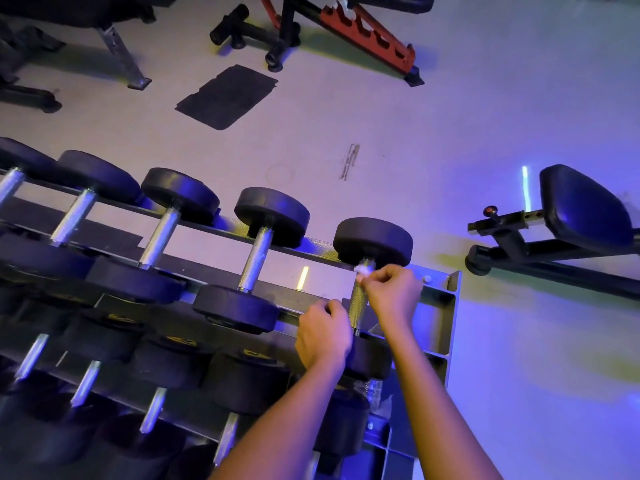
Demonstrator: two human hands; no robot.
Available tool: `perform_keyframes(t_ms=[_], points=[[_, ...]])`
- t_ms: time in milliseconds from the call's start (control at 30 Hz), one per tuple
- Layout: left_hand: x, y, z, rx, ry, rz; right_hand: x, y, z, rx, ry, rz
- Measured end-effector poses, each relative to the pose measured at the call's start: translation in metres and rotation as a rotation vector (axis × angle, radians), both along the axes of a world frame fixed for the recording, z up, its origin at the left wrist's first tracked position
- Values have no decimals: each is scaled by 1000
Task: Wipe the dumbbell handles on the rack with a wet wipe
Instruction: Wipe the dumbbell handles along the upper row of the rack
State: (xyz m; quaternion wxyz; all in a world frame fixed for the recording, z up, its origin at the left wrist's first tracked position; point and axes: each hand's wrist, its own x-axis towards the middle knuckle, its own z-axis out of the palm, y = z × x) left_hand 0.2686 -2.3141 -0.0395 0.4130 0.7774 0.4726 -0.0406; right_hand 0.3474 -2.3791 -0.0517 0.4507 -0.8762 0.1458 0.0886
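Forearms nearest lens, both reaching to end dumbbell. Right hand (391, 294): fingers (375, 277) pinch small white wet wipe (363, 270) against top of knurled handle (356, 304), just under far head (373, 241). Left hand (323, 336): fingers curled beside handle's lower end; whether they hold anything, cannot tell. Best bet: wrap wipe round bar, drag full length toward near head (372, 356), twisting. Rack (450, 306) carries other handles (254, 261) leftward.

dumbbell handles (254, 263) knurled bright bare metal, dumbbell heads (272, 216) matt black rubber, rack (446, 306) grey painted metal, bench pad (585, 206) smooth glossy upholstery.
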Motion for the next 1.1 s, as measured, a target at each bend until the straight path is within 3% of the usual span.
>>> perform_keyframes(t_ms=[233,467,833,1100], points=[[0,0,-1,8,12,-10,-46,-17,0,-1,185,100],[0,0,2,-17,-12,9,16,-4,9,81,28,-57],[0,-1,0,-1,-12,11,-48,-22,-8,94,196,29],[-1,-1,-3,1,-29,18,12,-5,2,127,48,-109]])
